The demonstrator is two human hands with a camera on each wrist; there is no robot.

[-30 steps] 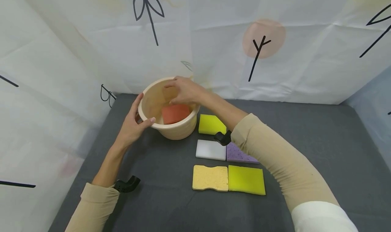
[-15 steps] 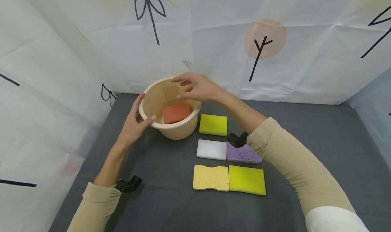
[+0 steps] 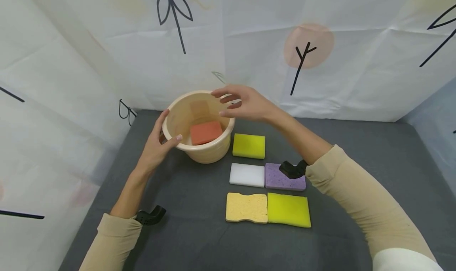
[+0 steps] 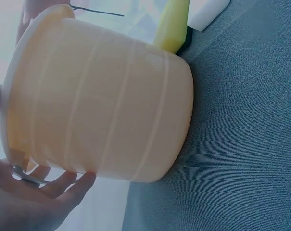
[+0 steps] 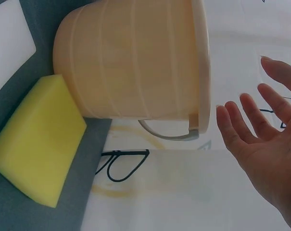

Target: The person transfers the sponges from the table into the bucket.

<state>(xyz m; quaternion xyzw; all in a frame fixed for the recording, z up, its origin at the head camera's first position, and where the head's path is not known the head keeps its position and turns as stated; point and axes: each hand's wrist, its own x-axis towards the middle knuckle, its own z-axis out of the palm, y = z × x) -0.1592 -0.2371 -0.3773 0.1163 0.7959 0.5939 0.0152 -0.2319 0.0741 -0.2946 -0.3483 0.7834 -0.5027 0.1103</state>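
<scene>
A cream plastic bucket stands at the back left of the dark cloth. My left hand grips its rim, thumb over the front edge and fingers round the outer wall. Inside lies an orange sponge; a brownish patch shows on the far inner wall, and I cannot tell what it is. Just above the bucket's right rim hovers my right hand, fingers relaxed and holding nothing. In the right wrist view that hand is apart from the rim, and the bucket's handle hangs at the side.
Right of the bucket lies a yellow sponge. Nearer are a white sponge and a purple sponge side by side. The front row holds a pale yellow notched sponge and a bright yellow one. A patterned cloth wall rises behind.
My right hand has come up out of the bucket and moved right, leaving the orange sponge inside. The left hand keeps its hold on the rim.
</scene>
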